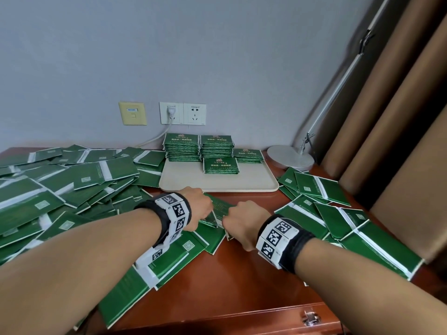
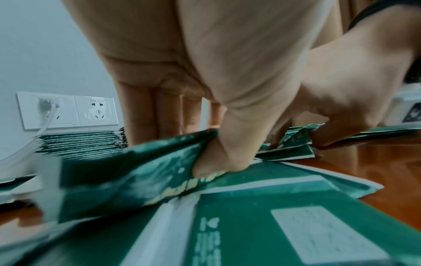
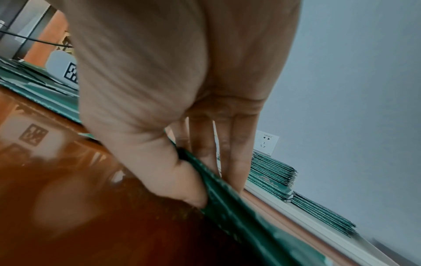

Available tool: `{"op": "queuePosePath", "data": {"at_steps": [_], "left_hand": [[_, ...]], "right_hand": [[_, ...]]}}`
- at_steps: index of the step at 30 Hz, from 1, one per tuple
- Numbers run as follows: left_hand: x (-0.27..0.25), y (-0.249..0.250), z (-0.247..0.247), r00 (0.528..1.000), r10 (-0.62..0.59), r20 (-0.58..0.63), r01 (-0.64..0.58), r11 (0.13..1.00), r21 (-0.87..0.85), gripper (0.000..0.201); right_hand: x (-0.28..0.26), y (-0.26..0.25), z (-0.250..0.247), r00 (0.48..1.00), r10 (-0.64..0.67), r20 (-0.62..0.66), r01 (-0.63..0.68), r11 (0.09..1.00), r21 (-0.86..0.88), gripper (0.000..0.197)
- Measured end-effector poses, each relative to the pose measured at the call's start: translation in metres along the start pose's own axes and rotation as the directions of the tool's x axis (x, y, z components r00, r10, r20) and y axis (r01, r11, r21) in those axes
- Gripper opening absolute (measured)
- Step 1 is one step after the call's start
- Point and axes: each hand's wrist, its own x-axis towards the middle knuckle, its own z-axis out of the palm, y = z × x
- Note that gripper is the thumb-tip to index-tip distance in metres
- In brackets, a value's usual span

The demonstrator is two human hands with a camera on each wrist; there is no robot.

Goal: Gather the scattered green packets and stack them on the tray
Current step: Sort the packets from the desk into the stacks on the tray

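Observation:
Both hands meet just in front of the beige tray (image 1: 217, 183) and hold a green packet (image 1: 220, 208) tilted up on its edge above the wooden table. My left hand (image 1: 202, 206) pinches its left end, with the thumb (image 2: 216, 162) in front and the fingers behind the packet (image 2: 136, 176). My right hand (image 1: 238, 217) pinches the right end, thumb (image 3: 189, 183) against the packet (image 3: 239, 216). Whether more than one packet is in the grip I cannot tell. On the tray's far side stand two tall stacks (image 1: 182, 147) (image 1: 216, 146), a low stack (image 1: 248, 155) and a packet in front (image 1: 220, 165).
Loose green packets cover the table's left side (image 1: 60, 189) and lie in a smaller spread on the right (image 1: 326, 206). A lamp base (image 1: 291, 157) sits right of the tray, with brown curtains (image 1: 399, 117) behind. Wall sockets (image 1: 182, 113) hold a plugged cord. Bare wood (image 1: 242, 274) shows near me.

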Motion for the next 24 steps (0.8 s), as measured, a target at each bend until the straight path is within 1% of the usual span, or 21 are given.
{"op": "queuePosePath", "data": {"at_steps": [2, 5, 9, 12, 16, 18, 20, 22, 23, 24], "left_hand": [[0.002, 0.000, 0.001, 1.000, -0.005, -0.006, 0.005, 1.000, 0.003, 0.024], [0.003, 0.000, 0.002, 0.999, -0.013, -0.031, 0.012, 1.000, -0.017, 0.011], [0.004, -0.001, 0.001, 0.999, -0.024, -0.049, 0.021, 0.998, -0.061, 0.026], [0.004, -0.002, 0.001, 0.999, -0.031, -0.041, 0.028, 0.997, -0.073, 0.027], [0.003, -0.005, 0.000, 1.000, -0.017, 0.003, 0.017, 0.998, -0.062, 0.020], [0.002, -0.008, 0.001, 1.000, -0.008, 0.007, 0.009, 0.998, -0.070, 0.023], [0.002, -0.012, 0.000, 1.000, 0.002, 0.005, -0.002, 0.996, -0.090, 0.020], [0.003, -0.016, -0.005, 1.000, 0.013, -0.015, -0.014, 0.994, -0.113, 0.012], [0.003, -0.018, -0.009, 0.999, 0.014, -0.033, -0.018, 0.991, -0.132, 0.011], [0.004, -0.021, -0.013, 0.998, 0.009, -0.057, -0.017, 0.989, -0.150, 0.015]], "right_hand": [[0.001, 0.002, 0.001, 1.000, 0.011, -0.021, -0.011, 1.000, 0.013, 0.023], [0.002, 0.005, 0.003, 0.998, 0.019, -0.051, -0.017, 0.999, 0.042, 0.021], [0.001, 0.010, 0.007, 0.996, 0.023, -0.082, -0.017, 0.997, 0.078, 0.022], [0.001, 0.014, 0.010, 0.995, 0.030, -0.094, -0.020, 0.994, 0.105, 0.023], [0.002, 0.018, 0.008, 0.995, 0.027, -0.096, -0.014, 0.991, 0.131, 0.020], [0.004, 0.021, 0.007, 0.997, 0.019, -0.078, -0.006, 0.987, 0.158, 0.022], [0.008, 0.027, 0.004, 0.999, 0.009, -0.038, -0.002, 0.979, 0.203, 0.025], [0.012, 0.038, -0.002, 1.000, 0.011, 0.000, -0.011, 0.954, 0.299, 0.033], [0.013, 0.045, -0.005, 1.000, 0.017, 0.006, -0.019, 0.937, 0.349, 0.035], [0.015, 0.052, -0.009, 1.000, 0.027, -0.005, -0.023, 0.920, 0.391, 0.034]]}}
